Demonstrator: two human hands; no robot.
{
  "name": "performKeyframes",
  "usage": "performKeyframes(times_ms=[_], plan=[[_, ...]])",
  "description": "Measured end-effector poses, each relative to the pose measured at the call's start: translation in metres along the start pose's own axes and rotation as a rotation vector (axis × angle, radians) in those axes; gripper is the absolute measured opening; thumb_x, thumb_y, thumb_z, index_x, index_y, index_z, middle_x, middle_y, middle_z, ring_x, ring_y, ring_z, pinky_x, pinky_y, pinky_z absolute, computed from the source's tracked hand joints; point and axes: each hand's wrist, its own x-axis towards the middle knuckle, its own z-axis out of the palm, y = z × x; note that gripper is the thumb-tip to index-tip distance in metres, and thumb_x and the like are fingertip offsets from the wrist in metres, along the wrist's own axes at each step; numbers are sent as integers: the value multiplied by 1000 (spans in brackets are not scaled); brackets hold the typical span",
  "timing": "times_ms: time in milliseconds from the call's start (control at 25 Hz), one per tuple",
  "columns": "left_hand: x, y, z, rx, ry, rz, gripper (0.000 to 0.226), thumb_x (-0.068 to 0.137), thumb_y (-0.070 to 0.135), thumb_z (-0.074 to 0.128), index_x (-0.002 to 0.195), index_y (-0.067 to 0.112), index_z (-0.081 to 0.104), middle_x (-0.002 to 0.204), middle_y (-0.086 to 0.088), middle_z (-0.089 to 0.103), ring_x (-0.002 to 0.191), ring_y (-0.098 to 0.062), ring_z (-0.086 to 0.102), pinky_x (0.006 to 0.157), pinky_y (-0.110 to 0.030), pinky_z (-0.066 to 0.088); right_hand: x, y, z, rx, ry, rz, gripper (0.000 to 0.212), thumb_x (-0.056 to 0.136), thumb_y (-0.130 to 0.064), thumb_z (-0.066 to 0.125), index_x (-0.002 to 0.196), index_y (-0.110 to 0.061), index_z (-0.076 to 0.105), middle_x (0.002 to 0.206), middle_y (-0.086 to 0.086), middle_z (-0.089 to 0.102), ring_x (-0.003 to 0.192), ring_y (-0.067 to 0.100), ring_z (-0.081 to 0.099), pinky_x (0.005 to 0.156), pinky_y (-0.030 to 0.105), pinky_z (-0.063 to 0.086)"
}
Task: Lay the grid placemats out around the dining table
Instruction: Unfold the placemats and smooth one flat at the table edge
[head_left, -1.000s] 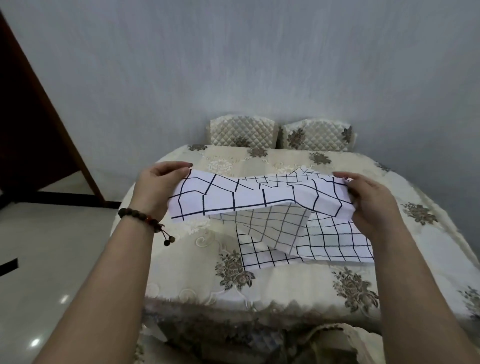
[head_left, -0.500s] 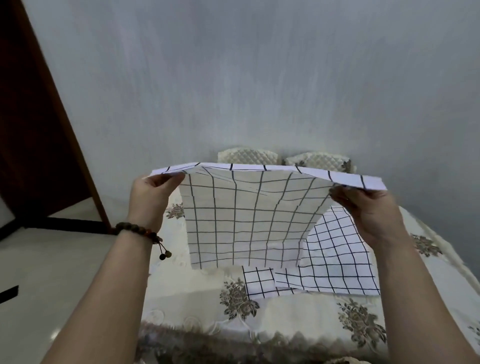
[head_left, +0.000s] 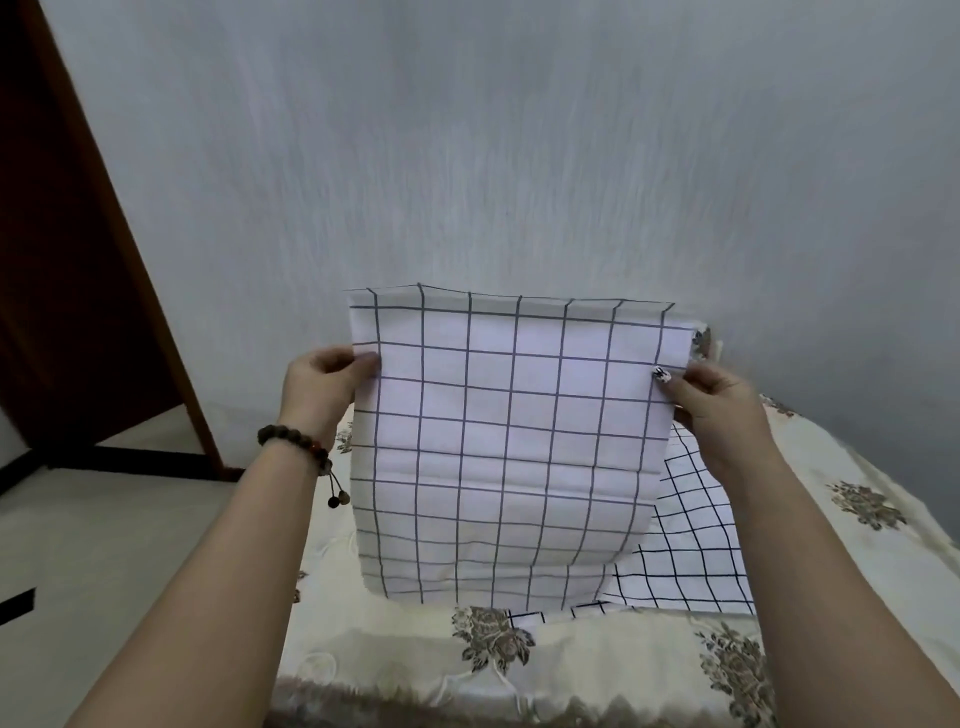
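A: Where's the placemat (head_left: 509, 441)?
B: We see it held up flat above the table (head_left: 395, 654), left hand (head_left: 322, 384) pinching its left edge, right hand (head_left: 714, 402) pinching its right edge (thumbs in front).
A: Others?
B: More grid placemats (head_left: 691, 551) lie on the table, at its near edge.

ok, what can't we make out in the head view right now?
Head view:
- Far side of the table: hidden behind the held placemat.
- Flat placemats: partly covered by it; count unclear.
- Fingertips of left hand and right hand: behind the sheet, only the thumbs' grip shows.
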Motion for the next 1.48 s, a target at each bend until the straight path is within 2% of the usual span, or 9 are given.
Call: performKeyframes(times_ms=[280,440,720,840,960,1080,1240,1320,1480], plan=[[69,-54,5,127,-122,-118,2,81,17,72,80,17,71,85,-2,72,84,-20,66,84,-35,54,42,58,27,-116,90,142,6,83,-6,67,81,-11,68,61,-10,69,58,4,62,57,18,51],[105,-99,19,215,-175,-155,8,80,18,72,73,18,68,57,14,66,60,-6,58,61,-20,47,71,106,35,-183,129,215,4,84,-4,66,80,-5,66,64,0,66,64,15,59,62,25,51],[159,-189,50,301,-220,-292,10,78,16,75,74,13,67,61,2,55,54,-12,45,49,-21,37,119,192,30,-299,139,348,22,84,-10,68,98,6,65,81,12,60,80,25,56,84,43,52],[173,-227,64,295,-222,-323,9,79,10,73,80,5,66,60,-3,54,42,-7,48,42,-16,37,134,226,29,-371,127,373,15,85,-9,65,93,3,67,77,12,60,73,23,56,73,34,55],[179,-256,69,301,-245,-368,7,81,11,71,83,7,66,67,-4,63,47,-3,62,50,-22,41,138,244,31,-466,122,367,8,86,-9,64,81,-4,67,65,6,56,54,8,54,51,14,47],[180,-276,68,274,-247,-409,9,82,8,71,77,13,64,72,-5,64,49,-4,63,50,-20,47,136,262,32,-468,133,394,7,85,-16,66,88,-9,68,63,1,54,42,2,47,43,12,36],[172,-284,57,273,-245,-438,8,79,10,74,79,9,66,66,-7,57,40,-10,49,46,-23,47,122,272,27,-422,120,458,12,85,-18,67,89,-6,69,59,7,49,50,20,40,49,27,39],[164,-284,51,210,-260,-475,6,81,8,71,81,4,67,63,-8,60,42,-13,57,50,-25,55,108,270,27,-304,55,505,15,90,-13,60,92,0,67,69,13,61,55,24,58,55,32,55],[144,-283,37,38,-298,-533,12,90,-1,55,84,-3,66,81,-18,71,71,-22,73,74,-30,60,80,264,32,72,105,686,32,98,-25,45,86,1,59,86,20,71,83,32,72,77,41,59]])
